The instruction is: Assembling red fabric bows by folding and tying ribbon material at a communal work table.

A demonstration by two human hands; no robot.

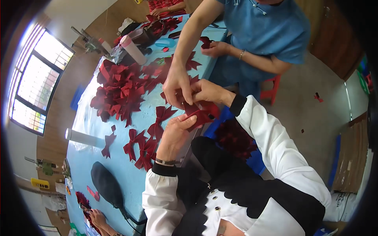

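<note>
My left hand point(176, 133) is closed on a dark red fabric bow point(201, 118), thumb on top of the cloth. A small black spot shows at the bow's right end. My right hand point(210, 93) is pinched at the upper part of the same red cloth, its fingertips partly hidden. Right beside my fingers a co-worker's hand point(178, 84) reaches down and overlaps the bow's upper left edge. Several loose red bows point(142, 148) lie on the blue table point(130, 177) to the left of my left hand.
A large heap of red bows point(120, 90) covers the table's middle. A pink bottle point(132, 50), a white cylinder point(83, 137) and a dark oval object point(105, 184) stand or lie around it. The co-worker's other hand point(216, 49) holds red cloth. More red pieces point(236, 137) fill a blue container below right.
</note>
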